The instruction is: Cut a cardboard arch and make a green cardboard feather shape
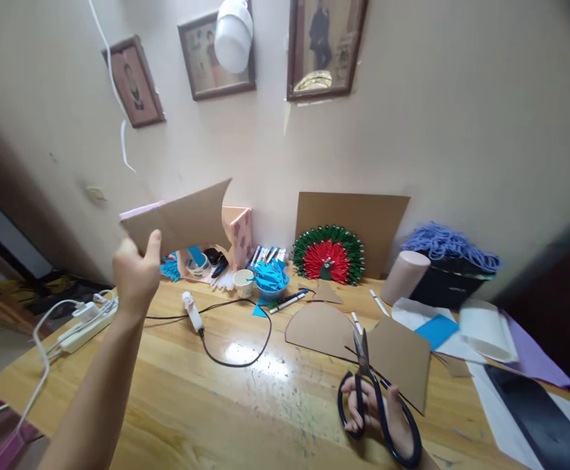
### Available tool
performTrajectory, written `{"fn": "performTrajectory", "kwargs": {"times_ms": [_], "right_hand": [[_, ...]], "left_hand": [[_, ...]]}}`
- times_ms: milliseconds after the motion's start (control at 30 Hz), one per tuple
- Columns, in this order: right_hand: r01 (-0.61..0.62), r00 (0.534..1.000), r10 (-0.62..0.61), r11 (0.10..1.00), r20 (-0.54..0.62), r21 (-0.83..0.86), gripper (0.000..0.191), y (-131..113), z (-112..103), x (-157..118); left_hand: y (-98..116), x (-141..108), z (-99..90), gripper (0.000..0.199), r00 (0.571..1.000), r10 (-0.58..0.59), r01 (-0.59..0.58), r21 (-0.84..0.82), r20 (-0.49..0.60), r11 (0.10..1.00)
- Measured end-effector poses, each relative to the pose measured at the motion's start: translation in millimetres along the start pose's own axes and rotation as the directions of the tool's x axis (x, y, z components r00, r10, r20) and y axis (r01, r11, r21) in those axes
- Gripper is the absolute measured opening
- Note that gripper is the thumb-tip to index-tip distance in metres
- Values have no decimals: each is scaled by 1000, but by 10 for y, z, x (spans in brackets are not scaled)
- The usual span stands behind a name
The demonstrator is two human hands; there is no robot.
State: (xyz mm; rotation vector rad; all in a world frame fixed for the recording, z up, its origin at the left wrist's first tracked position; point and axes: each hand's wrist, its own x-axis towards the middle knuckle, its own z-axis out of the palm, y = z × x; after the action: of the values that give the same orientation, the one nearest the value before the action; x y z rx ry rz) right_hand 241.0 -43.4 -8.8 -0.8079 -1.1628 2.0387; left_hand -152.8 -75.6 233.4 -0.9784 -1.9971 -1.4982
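My left hand (138,271) is raised over the table's left side, thumb and fingers closed on the lower corner of a piece of cardboard (187,219). The piece has a concave cut edge on its right. Low over the table at the right, my right hand (375,414) has its fingers through the loops of black-handled scissors (362,352), whose blades point away from me. Just beyond the blades lie a half-round cardboard piece (321,329) and a larger cardboard sheet (399,362).
A black cord with a white plug (193,312) loops across the wooden table (236,418). A power strip (86,329) sits at the left edge. Along the wall stand a bowl of blue paper strips (269,277), a red-green fan ornament (328,258), and a box of blue yarn (451,261).
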Motion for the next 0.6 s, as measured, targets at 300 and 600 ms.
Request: {"fn": "performTrajectory", "kwargs": {"times_ms": [300,600], "right_hand": [[-56,998,56,996,-6,69,87,46,8,94],[31,999,-31,997,-10,68,87,23,-47,102]], "left_hand": [[-269,874,1141,34,942,23,-148,355,335,923],[-470,701,1762,46,905,-34,-115,323,423,940]]}}
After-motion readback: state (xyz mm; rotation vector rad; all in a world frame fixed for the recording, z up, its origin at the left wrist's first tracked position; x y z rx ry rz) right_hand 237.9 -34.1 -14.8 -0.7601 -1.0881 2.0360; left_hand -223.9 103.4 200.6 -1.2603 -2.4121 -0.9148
